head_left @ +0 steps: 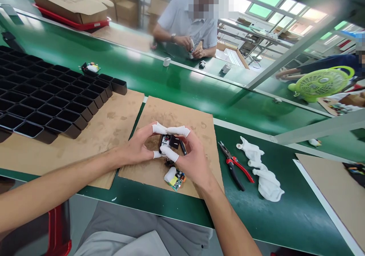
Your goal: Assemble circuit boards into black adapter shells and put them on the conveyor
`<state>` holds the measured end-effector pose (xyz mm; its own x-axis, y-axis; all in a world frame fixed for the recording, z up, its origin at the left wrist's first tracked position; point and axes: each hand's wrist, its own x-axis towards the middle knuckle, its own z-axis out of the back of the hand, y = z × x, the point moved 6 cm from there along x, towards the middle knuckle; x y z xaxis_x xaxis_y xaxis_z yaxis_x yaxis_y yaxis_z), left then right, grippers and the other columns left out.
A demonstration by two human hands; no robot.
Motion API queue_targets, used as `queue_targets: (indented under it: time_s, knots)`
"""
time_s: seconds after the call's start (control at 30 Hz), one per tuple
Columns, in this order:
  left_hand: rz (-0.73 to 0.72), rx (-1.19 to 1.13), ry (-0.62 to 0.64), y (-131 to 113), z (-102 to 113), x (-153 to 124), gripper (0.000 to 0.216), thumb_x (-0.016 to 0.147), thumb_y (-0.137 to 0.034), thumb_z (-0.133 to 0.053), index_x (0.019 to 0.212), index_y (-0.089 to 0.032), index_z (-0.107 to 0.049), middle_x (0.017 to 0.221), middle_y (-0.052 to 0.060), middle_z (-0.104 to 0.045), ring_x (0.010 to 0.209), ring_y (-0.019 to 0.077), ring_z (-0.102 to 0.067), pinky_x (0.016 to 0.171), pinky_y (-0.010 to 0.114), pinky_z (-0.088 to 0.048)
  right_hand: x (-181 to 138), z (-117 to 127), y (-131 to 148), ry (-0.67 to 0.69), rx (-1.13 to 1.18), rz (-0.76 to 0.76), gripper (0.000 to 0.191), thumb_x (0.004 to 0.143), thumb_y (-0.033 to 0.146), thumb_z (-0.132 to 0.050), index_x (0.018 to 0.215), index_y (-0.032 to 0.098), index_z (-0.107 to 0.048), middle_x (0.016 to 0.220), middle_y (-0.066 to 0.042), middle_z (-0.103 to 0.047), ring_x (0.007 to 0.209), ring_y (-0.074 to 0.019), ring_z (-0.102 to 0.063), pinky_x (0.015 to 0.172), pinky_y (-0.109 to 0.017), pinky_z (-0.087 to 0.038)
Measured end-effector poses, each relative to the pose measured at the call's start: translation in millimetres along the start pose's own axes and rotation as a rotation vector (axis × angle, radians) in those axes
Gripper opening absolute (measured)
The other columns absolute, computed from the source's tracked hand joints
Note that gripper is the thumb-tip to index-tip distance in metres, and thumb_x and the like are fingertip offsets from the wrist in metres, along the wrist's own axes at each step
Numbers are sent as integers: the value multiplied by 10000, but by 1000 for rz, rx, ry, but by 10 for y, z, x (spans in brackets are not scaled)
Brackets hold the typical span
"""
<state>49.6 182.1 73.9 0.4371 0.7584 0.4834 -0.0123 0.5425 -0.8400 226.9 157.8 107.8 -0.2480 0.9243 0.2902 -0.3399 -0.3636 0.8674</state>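
My left hand [137, 147] and my right hand [192, 157] meet over a brown cardboard sheet [176, 115], fingertips in white finger cots. Together they pinch a small black plastic housing [172, 142] with a circuit board part inside it. Both hands are closed on this piece. Just below my right hand, a small green circuit board [175, 178] with a white and yellow component lies on the cardboard.
Rows of black open housings [42, 96] fill the left, on another cardboard sheet. Red-handled pliers [235, 164] and a white glove [264, 172] lie on the green mat at right. A green conveyor [171, 77] runs behind; a person works across it. A green fan [322, 83] stands far right.
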Motion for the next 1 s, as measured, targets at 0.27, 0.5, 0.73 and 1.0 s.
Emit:
queue_targets:
  time_s: [0.27, 0.5, 0.73, 1.0]
  knots:
    - [-7, -82, -25, 15, -13, 5, 449, 909, -191, -868, 1313, -233, -678, 1189, 60, -663, 1161, 243, -699, 1104, 448, -641, 25, -3, -1, -27, 59, 16, 324, 971, 251, -838, 1272, 338, -758, 1174, -15, -730, 1099, -222, -726, 1000, -408, -613]
    - [3, -83, -36, 18, -21, 9, 407, 916, -242, -890, 1263, -217, -680, 1197, 67, -661, 1167, 237, -708, 1117, 430, -643, 11, 13, -49, -42, 94, -6, 290, 1015, 324, -809, 1303, 330, -775, 1259, -44, -781, 1162, -237, -753, 1041, -422, -644]
    - [26, -37, -20, 30, 7, -12, 390, 906, -197, -852, 1257, -221, -684, 1212, 85, -688, 1166, 255, -697, 1080, 435, -646, -7, -13, 55, 27, -21, 46, 468, 953, 229, -809, 1400, 337, -723, 1297, -51, -757, 1195, -254, -735, 1053, -452, -636]
    - [51, -170, -89, 15, -59, -27, 511, 888, -329, -945, 1308, -245, -665, 1268, 74, -652, 1237, 257, -701, 1213, 537, -616, -5, 22, 14, -58, 119, 32, 328, 1006, 303, -784, 1328, 321, -726, 1314, -60, -780, 1260, -253, -756, 1154, -474, -626]
